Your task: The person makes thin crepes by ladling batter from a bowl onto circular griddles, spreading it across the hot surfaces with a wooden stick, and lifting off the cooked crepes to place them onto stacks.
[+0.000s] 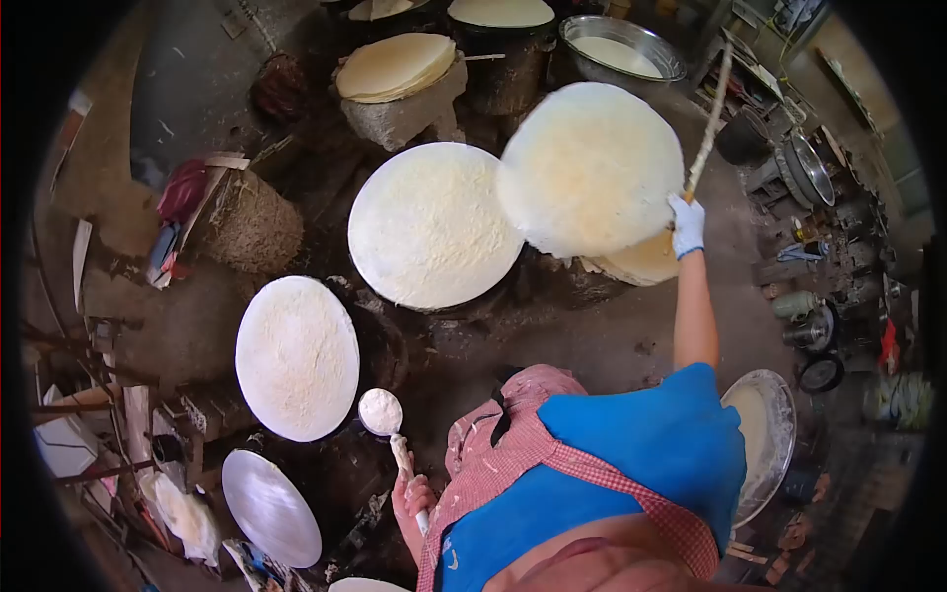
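My left hand [414,501] is wrapped round the pale, batter-caked handle of a ladle [381,411], whose round bowl is full of white batter. My right hand [688,224], in a white and blue glove, is closed round the lower end of a long wooden stick [712,128]. Against this hand lies the edge of a large thin round flatbread [592,168], held above a stack of similar sheets [641,261]. Whether my fingers also pinch that edge is unclear. Left of it, a round griddle [434,225] is covered with pale batter.
Another batter-covered griddle [297,358] and a bare metal one [271,508] stand on my left. Ahead is a stack of flatbreads [397,67] on a stand. Metal basins of batter sit at the back [621,54] and right [762,444]. A sawdust-like mound [247,222] lies left.
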Demonstrator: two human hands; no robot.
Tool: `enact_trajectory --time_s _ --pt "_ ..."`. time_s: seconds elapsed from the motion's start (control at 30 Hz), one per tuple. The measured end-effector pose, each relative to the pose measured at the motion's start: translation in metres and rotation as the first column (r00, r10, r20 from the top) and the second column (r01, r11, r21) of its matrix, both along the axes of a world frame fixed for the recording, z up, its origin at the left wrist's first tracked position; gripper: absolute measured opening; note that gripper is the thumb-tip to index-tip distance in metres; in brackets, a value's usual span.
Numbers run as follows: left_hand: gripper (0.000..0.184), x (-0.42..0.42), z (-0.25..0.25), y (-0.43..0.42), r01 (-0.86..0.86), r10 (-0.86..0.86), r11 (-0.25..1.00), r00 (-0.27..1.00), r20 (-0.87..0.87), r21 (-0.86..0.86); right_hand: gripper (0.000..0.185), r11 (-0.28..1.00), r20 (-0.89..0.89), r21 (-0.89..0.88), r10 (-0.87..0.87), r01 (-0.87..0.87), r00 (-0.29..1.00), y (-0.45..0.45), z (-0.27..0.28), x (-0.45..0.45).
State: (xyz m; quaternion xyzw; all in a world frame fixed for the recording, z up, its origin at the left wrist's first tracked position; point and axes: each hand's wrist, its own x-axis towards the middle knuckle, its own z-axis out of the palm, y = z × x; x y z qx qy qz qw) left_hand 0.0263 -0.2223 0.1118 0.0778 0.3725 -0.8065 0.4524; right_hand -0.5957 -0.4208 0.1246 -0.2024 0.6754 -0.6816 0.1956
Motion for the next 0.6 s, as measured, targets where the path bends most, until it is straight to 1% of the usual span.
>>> enact_trajectory --time_s 0.03,0.07,0.1,0.17,0.2,0.23,0.27,0.3,0.33,0.37,0.43,0.47,0.5,0.53,0.57,0.6 --pt "0.039 -0.009 0.005 -0.009 0.016 -0.016 1.0 1.0 0.016 0.002 0.011 0.993 0.044 0.104 -0.056 0.051 0.997 0.026 -0.037 -0.05" --pt "0.038 -0.019 0.02 -0.015 0.081 -0.081 0.997 0.997 0.003 0.008 0.01 0.98 0.074 0.166 -0.122 0.108 0.99 0.057 -0.065 -0.094" --pt "0.038 -0.023 0.02 -0.021 0.105 -0.105 0.994 0.994 0.041 -0.003 0.009 0.967 0.107 0.199 -0.183 0.159 0.977 0.074 -0.101 -0.116" --pt "0.038 -0.028 0.016 -0.032 0.164 -0.162 0.986 0.986 0.036 -0.042 0.009 0.961 0.245 0.182 -0.247 0.206 0.938 0.099 -0.146 -0.122" --pt "0.037 -0.031 0.014 -0.035 0.193 -0.19 0.98 0.98 0.06 -0.047 0.009 0.942 0.272 0.199 -0.319 0.272 0.908 0.101 -0.181 -0.132" --pt "0.036 -0.042 0.031 -0.04 0.16 -0.163 0.986 0.983 0.089 0.035 0.009 0.918 0.298 0.227 -0.383 0.324 0.874 0.106 -0.207 -0.14" --pt "0.036 -0.051 0.037 -0.043 0.154 -0.157 0.987 0.982 0.1 0.045 0.01 0.896 0.309 0.215 -0.441 0.39 0.843 0.102 -0.211 -0.133" --pt "0.036 -0.056 0.047 -0.041 0.142 -0.149 0.987 0.983 0.108 0.071 0.01 0.898 0.302 0.228 -0.432 0.376 0.849 0.109 -0.202 -0.136" --pt "0.036 -0.055 0.039 -0.041 0.166 -0.167 0.986 0.983 0.073 0.023 0.01 0.896 0.303 0.294 -0.419 0.334 0.856 0.106 -0.202 -0.136" --pt "0.036 -0.056 0.038 -0.039 0.139 -0.14 0.99 0.987 0.083 0.022 0.009 0.887 0.304 0.364 -0.401 0.284 0.864 0.104 -0.2 -0.13" --pt "0.036 -0.059 0.037 -0.034 0.145 -0.145 0.989 0.985 0.092 0.005 0.01 0.906 0.253 0.361 -0.323 0.221 0.912 0.108 -0.196 -0.119" --pt "0.037 -0.059 0.032 -0.029 0.121 -0.12 0.993 0.99 0.076 -0.001 0.01 0.912 0.275 0.365 -0.297 0.187 0.914 0.111 -0.196 -0.114" --pt "0.037 -0.061 0.028 -0.026 0.049 -0.049 0.999 0.995 0.083 0.0 0.01 0.92 0.296 0.367 -0.255 0.137 0.921 0.11 -0.195 -0.108" --pt "0.037 -0.064 0.032 -0.021 0.055 -0.056 0.998 0.997 0.055 0.017 0.01 0.91 0.335 0.409 -0.223 0.072 0.916 0.113 -0.181 -0.101" --pt "0.036 -0.064 0.031 -0.014 0.054 -0.054 0.998 0.998 0.033 0.021 0.014 0.901 0.265 0.432 -0.18 0.051 0.947 0.113 -0.174 -0.09" --pt "0.034 -0.064 0.027 -0.006 0.025 -0.027 0.999 0.999 0.029 0.04 0.016 0.877 0.107 0.481 -0.084 0.022 0.991 0.124 -0.185 -0.097"
